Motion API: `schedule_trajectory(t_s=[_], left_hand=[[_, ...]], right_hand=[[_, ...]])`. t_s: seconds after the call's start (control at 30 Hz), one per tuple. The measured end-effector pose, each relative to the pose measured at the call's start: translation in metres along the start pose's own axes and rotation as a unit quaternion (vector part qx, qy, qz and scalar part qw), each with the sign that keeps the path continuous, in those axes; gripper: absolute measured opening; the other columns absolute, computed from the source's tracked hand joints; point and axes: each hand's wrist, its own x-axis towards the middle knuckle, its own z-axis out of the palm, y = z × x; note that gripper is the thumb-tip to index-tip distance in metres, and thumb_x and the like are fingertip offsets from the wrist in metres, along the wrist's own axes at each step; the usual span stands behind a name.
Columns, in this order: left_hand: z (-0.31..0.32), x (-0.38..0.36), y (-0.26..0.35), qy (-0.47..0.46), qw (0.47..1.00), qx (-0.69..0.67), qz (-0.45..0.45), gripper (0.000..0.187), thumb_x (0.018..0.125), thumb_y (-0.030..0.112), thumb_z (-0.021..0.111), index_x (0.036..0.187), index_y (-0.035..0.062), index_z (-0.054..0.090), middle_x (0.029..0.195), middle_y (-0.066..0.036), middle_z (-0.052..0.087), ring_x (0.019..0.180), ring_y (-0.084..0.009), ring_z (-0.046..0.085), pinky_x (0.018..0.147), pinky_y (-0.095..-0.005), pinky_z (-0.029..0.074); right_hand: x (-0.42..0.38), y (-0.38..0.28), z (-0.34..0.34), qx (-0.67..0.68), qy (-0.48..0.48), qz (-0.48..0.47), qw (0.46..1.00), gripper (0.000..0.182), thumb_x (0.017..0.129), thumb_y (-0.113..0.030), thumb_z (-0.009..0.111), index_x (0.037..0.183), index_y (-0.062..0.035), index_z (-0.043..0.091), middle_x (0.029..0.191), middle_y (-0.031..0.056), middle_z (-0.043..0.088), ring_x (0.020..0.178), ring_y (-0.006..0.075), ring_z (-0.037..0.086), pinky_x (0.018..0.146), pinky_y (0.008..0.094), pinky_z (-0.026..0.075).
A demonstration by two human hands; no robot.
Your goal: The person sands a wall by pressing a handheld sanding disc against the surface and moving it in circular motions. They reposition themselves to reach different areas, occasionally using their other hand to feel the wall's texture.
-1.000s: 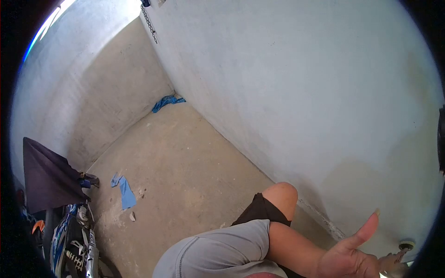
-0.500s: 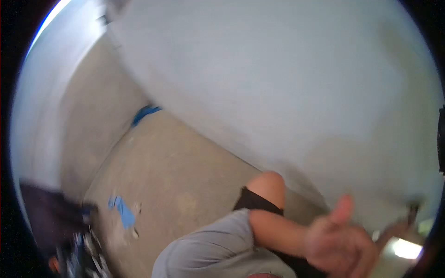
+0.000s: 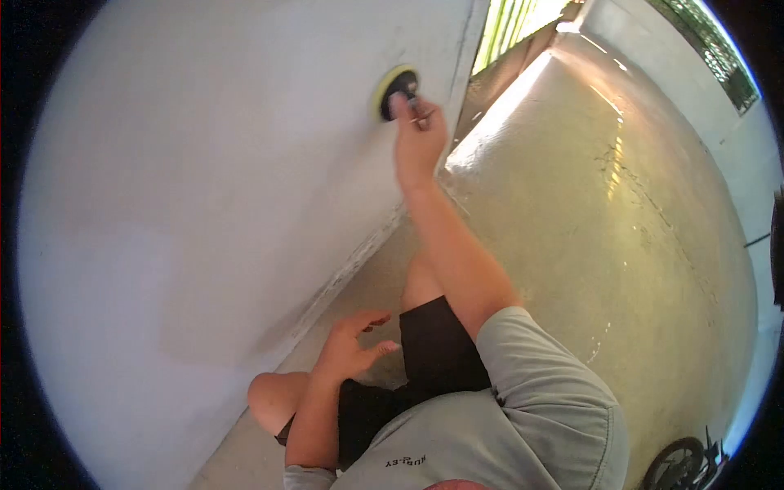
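Observation:
My right hand (image 3: pixel 420 131) reaches far out and grips a round sanding pad (image 3: pixel 398 88) with a black back and a yellow rim. The pad is up against the white wall (image 3: pixel 204 147), close to the wall's end edge. Motion slightly blurs the fingers, and they hide part of the pad's back. Low down, my left hand (image 3: pixel 353 347) hovers beside my bent knees with its thumb and fingers apart, holding nothing.
A concrete floor (image 3: pixel 588 245) stretches to the right, with sunlit streaks on it. Slatted bars (image 3: pixel 510 33) stand past the wall's end. Another pale wall (image 3: pixel 735 163) runs along the far right. Part of a wheel (image 3: pixel 678 465) shows at the lower right.
My view has swung from the floor corner with blue scraps to the wall's other end. The right hand and the sanding pad have come into view; the left hand now appears lower left.

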Motion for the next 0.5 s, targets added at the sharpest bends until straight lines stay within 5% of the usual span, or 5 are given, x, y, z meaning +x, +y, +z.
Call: schedule_trajectory(t_s=[0.07,0.13,0.3,0.4,0.5], left_hand=[[0.009,0.007,0.007,-0.031,0.999,0.042,-0.01,0.069,0.071,0.043,0.083,0.127,0.0088,0.06,0.117,-0.018,0.064,0.106,-0.0331,0.063,0.09,-0.0403,0.051],[0.021,0.005,0.011,-0.06,0.994,0.085,-0.02,0.076,0.07,0.043,0.083,0.133,0.0112,0.056,0.124,-0.021,0.06,0.11,-0.037,0.061,0.092,-0.0421,0.05],[0.051,0.003,0.01,-0.067,0.976,0.207,-0.004,0.138,0.054,0.049,0.09,0.155,0.0133,0.004,0.155,-0.029,0.016,0.132,-0.0471,0.04,0.099,-0.0486,0.046],[0.065,0.004,-0.001,-0.056,0.98,0.183,0.06,0.148,0.049,0.05,0.091,0.154,0.0087,-0.006,0.156,-0.03,0.007,0.133,-0.0492,0.036,0.099,-0.0495,0.046],[0.073,0.003,-0.003,-0.066,0.98,0.188,-0.003,0.148,0.051,0.048,0.091,0.153,0.0065,-0.008,0.156,-0.03,0.005,0.133,-0.0496,0.037,0.099,-0.0496,0.047]], right_hand=[[-0.021,0.006,-0.003,0.082,-0.107,-0.028,0.99,0.029,0.085,-0.019,0.077,0.102,-0.0011,0.062,0.089,0.0019,0.062,0.075,0.0077,0.052,0.069,0.0243,0.043],[-0.001,0.01,-0.004,0.079,-0.054,0.001,0.995,0.03,0.083,-0.021,0.079,0.101,-0.0019,0.063,0.086,0.002,0.062,0.071,0.0072,0.052,0.065,0.0234,0.043],[-0.006,0.028,-0.009,0.007,-0.012,-0.002,1.0,0.032,0.081,-0.022,0.081,0.099,-0.0031,0.062,0.08,0.0013,0.06,0.066,0.0072,0.05,0.061,0.0232,0.042],[-0.008,0.02,-0.013,0.012,-0.063,-0.025,0.998,0.032,0.083,-0.022,0.079,0.101,-0.0021,0.062,0.081,0.0017,0.06,0.068,0.0075,0.05,0.062,0.0232,0.042],[0.014,0.026,-0.013,-0.004,-0.025,0.02,0.999,0.031,0.084,-0.019,0.078,0.104,-0.0015,0.062,0.083,0.0021,0.061,0.07,0.0068,0.05,0.063,0.0226,0.042]])
